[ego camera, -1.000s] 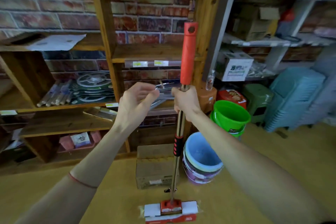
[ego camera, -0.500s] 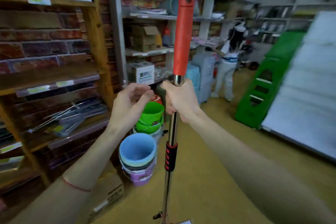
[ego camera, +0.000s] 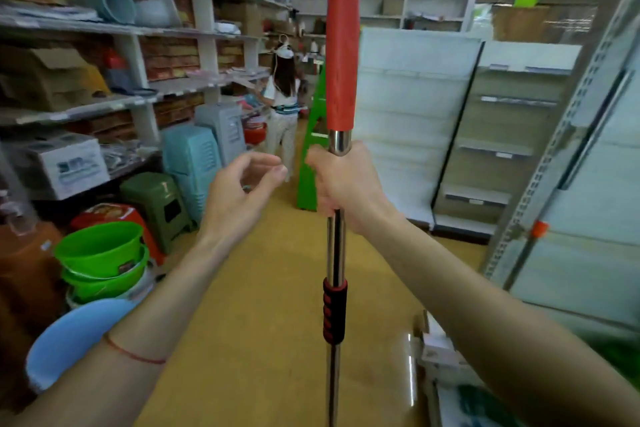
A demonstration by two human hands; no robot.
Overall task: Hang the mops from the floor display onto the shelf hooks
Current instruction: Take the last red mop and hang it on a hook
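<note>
A mop [ego camera: 341,45] stands upright in front of me: a red plastic grip with a hanging hole at the top, a shiny steel pole, and a red-and-black collar lower down. Its head is out of view below the frame. My right hand [ego camera: 341,180] is shut around the steel pole just under the red grip. To the left of the pole, my left hand [ego camera: 239,191] floats with curled fingers apart, holding nothing and not touching the mop. No shelf hooks are visible.
Green buckets [ego camera: 100,253] and a blue bucket [ego camera: 69,340] are stacked at lower left, with plastic stools [ego camera: 156,201] behind. Grey shelving [ego camera: 138,28] lines the left; white gondola shelves [ego camera: 485,132] the right. A person [ego camera: 284,107] stands down the yellow-floored aisle beside a green step stool [ego camera: 311,149].
My view has swung right, from the wooden brick-backed shelves to the aisle. The mop stays upright in my right hand; the mop head has dropped out of view. My left hand stays free.
</note>
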